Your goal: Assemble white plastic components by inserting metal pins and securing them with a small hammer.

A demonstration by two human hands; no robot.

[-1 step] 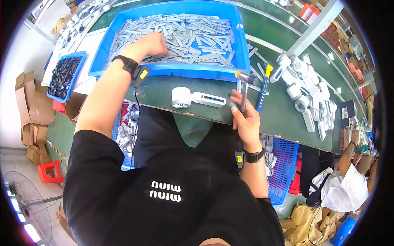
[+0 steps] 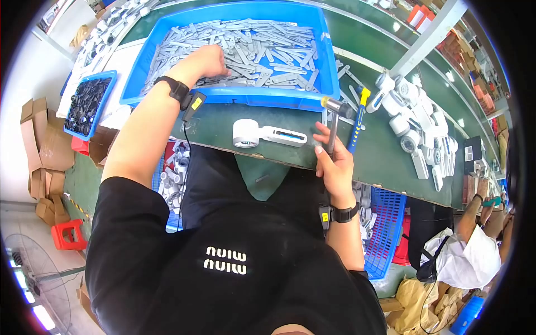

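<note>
My left hand (image 2: 207, 60) dug, closed, apparently on a strip, into the blue bin (image 2: 329, 61) of grey metal strips (image 2: 262, 50), while my right hand (image 2: 334, 164) gripped a hammer (image 2: 333, 114) upright at the green table (image 2: 218, 125) edge, ready beside the white part (image 2: 268, 134)

The left hand (image 2: 204, 62) reaches into the blue bin (image 2: 223, 96) of grey metal strips (image 2: 262, 50). The right hand (image 2: 335, 164) grips a small hammer (image 2: 334, 120) upright at the green table (image 2: 385, 162) edge, beside a white plastic part (image 2: 268, 134).

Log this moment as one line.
left hand: in blue bin of grey metal strips | right hand: holding metal-headed hammer
</note>
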